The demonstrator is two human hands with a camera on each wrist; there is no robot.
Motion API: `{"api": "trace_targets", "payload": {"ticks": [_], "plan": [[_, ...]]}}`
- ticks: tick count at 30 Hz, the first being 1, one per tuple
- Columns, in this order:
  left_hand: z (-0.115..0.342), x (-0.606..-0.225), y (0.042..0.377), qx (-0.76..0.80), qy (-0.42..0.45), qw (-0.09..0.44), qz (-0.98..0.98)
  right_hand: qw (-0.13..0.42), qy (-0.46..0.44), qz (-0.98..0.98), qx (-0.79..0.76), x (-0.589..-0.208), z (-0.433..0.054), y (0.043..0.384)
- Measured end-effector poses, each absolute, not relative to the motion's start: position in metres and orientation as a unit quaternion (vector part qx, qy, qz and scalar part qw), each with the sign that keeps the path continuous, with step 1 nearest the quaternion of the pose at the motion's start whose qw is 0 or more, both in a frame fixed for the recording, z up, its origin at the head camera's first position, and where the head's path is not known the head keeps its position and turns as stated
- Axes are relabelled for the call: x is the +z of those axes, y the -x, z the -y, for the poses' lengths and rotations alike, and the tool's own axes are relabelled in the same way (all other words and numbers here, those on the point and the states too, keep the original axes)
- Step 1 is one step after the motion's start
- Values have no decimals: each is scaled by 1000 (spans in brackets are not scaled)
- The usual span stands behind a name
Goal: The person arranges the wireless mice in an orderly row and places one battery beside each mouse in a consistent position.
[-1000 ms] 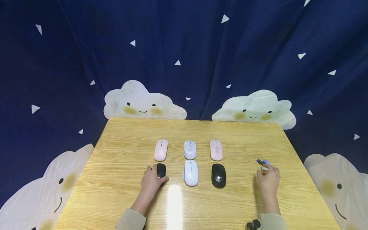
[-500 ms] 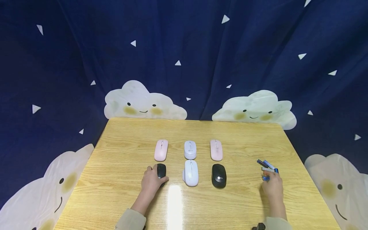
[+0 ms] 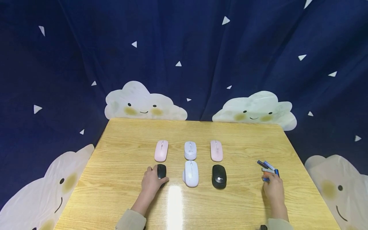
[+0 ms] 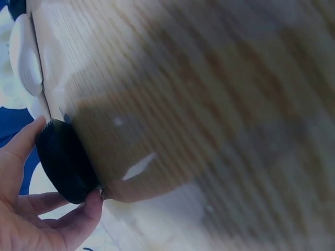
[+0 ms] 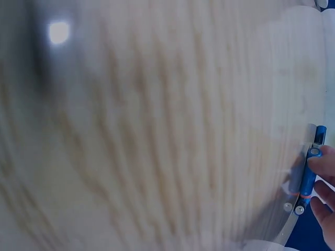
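My left hand [image 3: 150, 179] grips a black mouse [image 3: 161, 171] by its sides, thumb on one side and fingers on the other. In the left wrist view the black mouse [image 4: 65, 159] shows edge-on between thumb and fingers. My right hand [image 3: 274, 189] is at a small cluster of batteries [image 3: 268, 171] on the right of the table. In the right wrist view, thumb and fingers pinch a blue battery [image 5: 309, 179] with an orange ring; other batteries lie beside it. Part of the cluster is hidden by the hand.
Between the hands stand a white mouse [image 3: 191, 174], a black mouse [image 3: 219, 176], a pale mouse [image 3: 190, 150] and two pink mice, left [image 3: 161, 150] and right [image 3: 216, 150]. The wooden table [image 3: 138, 127] ends at a blue curtain [image 3: 184, 38] with clouds.
The right hand has moved slightly right and towards the near edge, showing more of the batteries. My left hand has stayed on the black mouse.
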State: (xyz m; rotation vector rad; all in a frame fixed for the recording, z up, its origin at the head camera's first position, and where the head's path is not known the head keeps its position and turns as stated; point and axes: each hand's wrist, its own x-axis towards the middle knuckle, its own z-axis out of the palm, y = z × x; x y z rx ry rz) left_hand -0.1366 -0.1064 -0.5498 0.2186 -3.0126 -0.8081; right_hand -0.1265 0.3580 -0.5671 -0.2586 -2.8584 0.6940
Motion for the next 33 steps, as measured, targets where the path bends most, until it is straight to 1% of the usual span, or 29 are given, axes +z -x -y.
{"api": "trace_targets", "payload": {"ticks": [3, 7, 14, 17, 22, 26, 33], "plan": [[106, -550, 136, -257, -69, 12, 964, 117, 73, 966, 219, -569, -358, 127], [107, -551, 136, -251, -65, 22, 966, 132, 61, 968, 204, -570, -356, 127], [110, -554, 135, -262, -53, 24, 963, 117, 57, 970, 206, -571, -354, 127], [114, -554, 135, -274, -40, 15, 961, 113, 54, 970, 208, -571, -354, 127], [122, -553, 137, -308, -26, -27, 950, 100, 44, 971, 214, -572, -354, 127], [128, -552, 137, -348, -23, -47, 936, 87, 43, 972, 213, -572, -352, 128], [134, -556, 136, -390, -31, -47, 919, 123, 52, 959, 252, -569, -334, 138]]}}
